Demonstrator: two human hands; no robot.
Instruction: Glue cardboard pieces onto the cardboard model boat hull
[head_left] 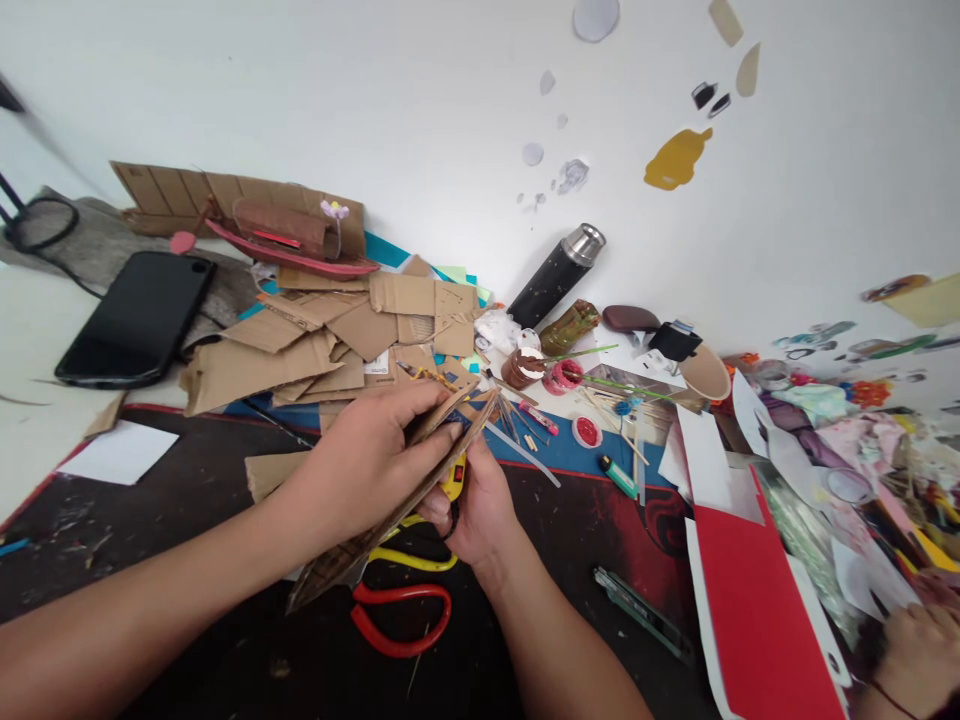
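Note:
My left hand (375, 465) is closed on folded brown cardboard (405, 510), with the thumb on its near face and the fingers over its top edge. My right hand (476, 505) grips a yellow glue gun (454, 478) behind the cardboard's right side. Only a bit of its yellow body and red switch shows; the nozzle is hidden. Below the hands, on the dark mat (300, 660), lie scissor handles, a red loop (403, 622) and a yellow loop (416, 560); the cardboard covers the blades.
Cardboard scraps (300, 335) are piled behind my hands, below a pink model boat (292, 250). Paint jars (523, 370) and a black thermos (555, 275) stand farther back. A cutter knife (641, 612), a red sheet (757, 610) and another person's hand (915, 650) are at right.

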